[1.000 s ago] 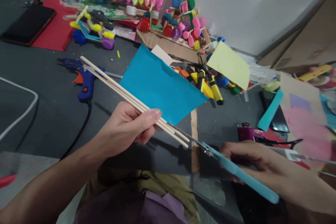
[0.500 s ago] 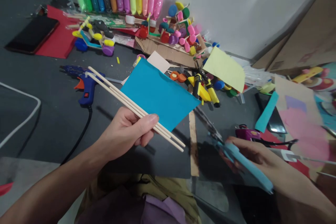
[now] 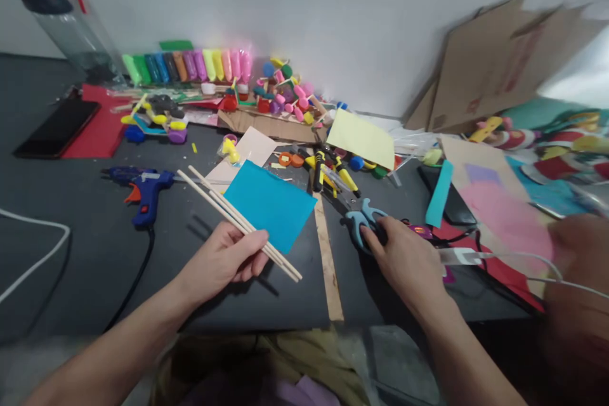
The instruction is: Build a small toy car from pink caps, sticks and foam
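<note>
Left of centre, over the dark table (image 3: 238, 312): three wooden sticks (image 3: 233, 210), pinched under the thumb of the left hand (image 3: 235, 260), long axis slanting from far left to near right. One blue sheet (image 3: 280, 203) just behind them; whether pinched too, cannot tell. One pair of scissors (image 3: 356, 228) to their right, right hand (image 3: 406, 260) nearer, fingers on the handles, grip unclear. Between: one brown strip (image 3: 328, 266). Far left: one glue gun (image 3: 151, 195)

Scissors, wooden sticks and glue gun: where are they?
Scissors (image 3: 367, 208), head view: on a light-blue handle.
Wooden sticks (image 3: 233, 214), head view: on their upper stretch.
Glue gun (image 3: 151, 195), head view: on its blue grip.
</note>
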A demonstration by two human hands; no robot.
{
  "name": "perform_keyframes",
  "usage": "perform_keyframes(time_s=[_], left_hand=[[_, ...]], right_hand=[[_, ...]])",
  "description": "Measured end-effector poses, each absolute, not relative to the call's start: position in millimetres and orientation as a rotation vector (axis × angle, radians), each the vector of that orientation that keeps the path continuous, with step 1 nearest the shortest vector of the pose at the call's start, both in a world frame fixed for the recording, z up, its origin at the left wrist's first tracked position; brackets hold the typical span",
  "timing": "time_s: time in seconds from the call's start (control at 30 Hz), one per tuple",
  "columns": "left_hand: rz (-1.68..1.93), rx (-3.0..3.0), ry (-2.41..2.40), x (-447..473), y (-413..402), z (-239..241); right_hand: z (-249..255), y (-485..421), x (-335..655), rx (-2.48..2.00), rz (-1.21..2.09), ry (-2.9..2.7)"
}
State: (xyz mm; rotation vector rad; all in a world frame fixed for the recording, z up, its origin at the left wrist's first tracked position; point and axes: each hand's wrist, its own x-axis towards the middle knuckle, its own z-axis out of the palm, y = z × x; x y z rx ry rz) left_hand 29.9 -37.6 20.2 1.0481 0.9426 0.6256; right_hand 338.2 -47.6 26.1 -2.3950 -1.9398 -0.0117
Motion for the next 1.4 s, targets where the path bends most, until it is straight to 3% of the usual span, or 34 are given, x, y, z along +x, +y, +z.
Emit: perform_keyframes(time_s=[0.2,0.27,0.33,0.43,0.67,0.77,0.9,1.23,1.4], left_hand=[[0.607,1.010,0.976,53.1,-43.0,24.4],[0.658,1.030,0.988,67.9,-41.1,28.8],[0.732,1.038,0.995,84.6,-39.1,34.4],[0.839,1.044,1.006,105.9,-36.7,41.9],[1.389,0.912,1.108,85.9,5.5,65.8],[1.706,0.822,1.102,50.9,31.3,83.2],[1.837,0.792,1.120,24.5,38.0,86.1],[1.578,0.878,1.140,30.1,18.4,38.2],[1.337,0.854,1.125,37.4,10.8,38.2]], right_hand=[[51.0,-63.2,318.7,-2.014,0.153,-1.927],[61.3,-70.7,301.6,-1.806,0.457,-2.030],[66.9,-75.4,285.3,-1.493,1.063,-1.976],[67.7,-76.2,273.3,-1.372,1.239,-1.851],[65.6,-72.4,308.0,-1.470,1.051,-1.897],[64.9,-59.8,327.3,-1.624,0.839,-1.922],[71.2,-15.7,324.5,-1.854,0.498,-1.979],[91.1,161.1,233.7,-1.828,0.071,-2.289],[88.6,140.3,222.4,-1.479,-0.094,-2.276]])
